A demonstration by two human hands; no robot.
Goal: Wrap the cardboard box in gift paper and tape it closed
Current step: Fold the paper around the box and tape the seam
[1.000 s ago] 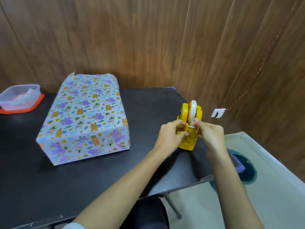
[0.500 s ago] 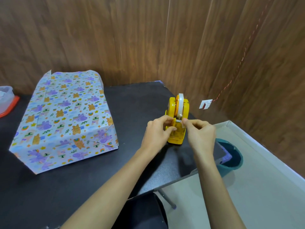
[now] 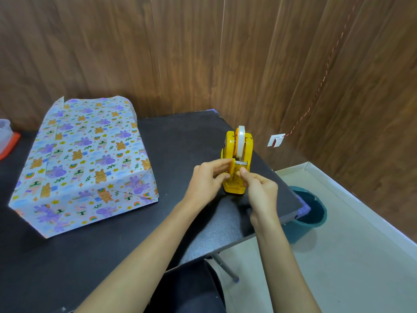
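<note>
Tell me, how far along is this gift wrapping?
Mostly done: the box is covered in gift paper, its near end folded flat. In hand: the left hand grips the tape dispenser while the right hand pinches at its cutter. To do: the far end's paper stands up unfolded, needing folding and taping.

A box (image 3: 85, 163) wrapped in pastel animal-print gift paper (image 3: 67, 206) lay flat on the dark desk (image 3: 180, 136); a yellow tape dispenser (image 3: 247, 152) stood upright to its right.
</note>
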